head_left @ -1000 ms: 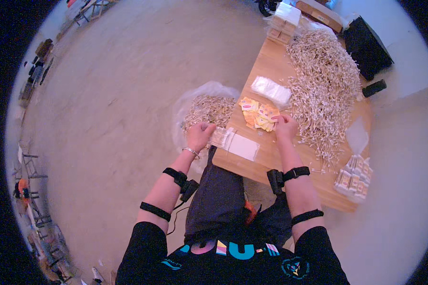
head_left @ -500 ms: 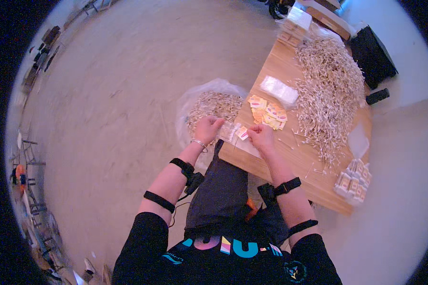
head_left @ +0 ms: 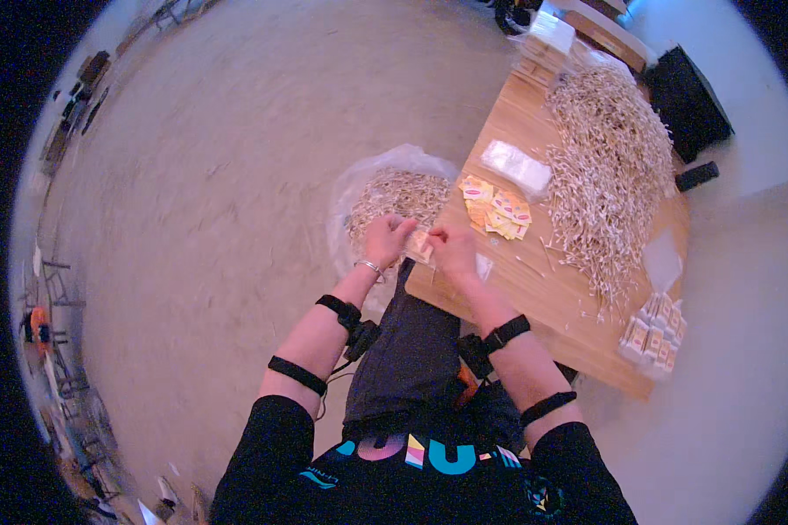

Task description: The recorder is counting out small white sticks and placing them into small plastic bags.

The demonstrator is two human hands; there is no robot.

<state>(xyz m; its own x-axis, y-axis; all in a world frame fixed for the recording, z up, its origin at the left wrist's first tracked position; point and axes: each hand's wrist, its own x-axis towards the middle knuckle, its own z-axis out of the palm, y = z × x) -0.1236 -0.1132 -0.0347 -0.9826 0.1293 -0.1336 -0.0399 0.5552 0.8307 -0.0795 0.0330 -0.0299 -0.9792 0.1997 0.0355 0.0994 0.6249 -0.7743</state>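
Observation:
Over the table's near left corner, my left hand [head_left: 387, 239] pinches a small clear bag of cotton swabs [head_left: 418, 248]. My right hand [head_left: 453, 251] is closed at the bag's other side, its fingertips against a small pale printed card that lies over the swabs. Whether those fingers grip the card or the bag's edge is partly hidden. Just beyond my right hand lies a loose pile of yellow and white cards [head_left: 499, 210]. Below that hand a piece of clear plastic [head_left: 483, 266] rests on the wood.
A large heap of loose cotton swabs [head_left: 608, 166] covers the right side of the wooden table [head_left: 534, 293]. Stacked clear bags [head_left: 517, 166] lie beyond the cards. Filled packets [head_left: 655, 331] sit at the right edge. On the floor stands an open plastic sack of swabs [head_left: 403, 194].
My right hand has moved left with the card, from beside the bag onto it. My left hand stays nearly in place, holding the bag.

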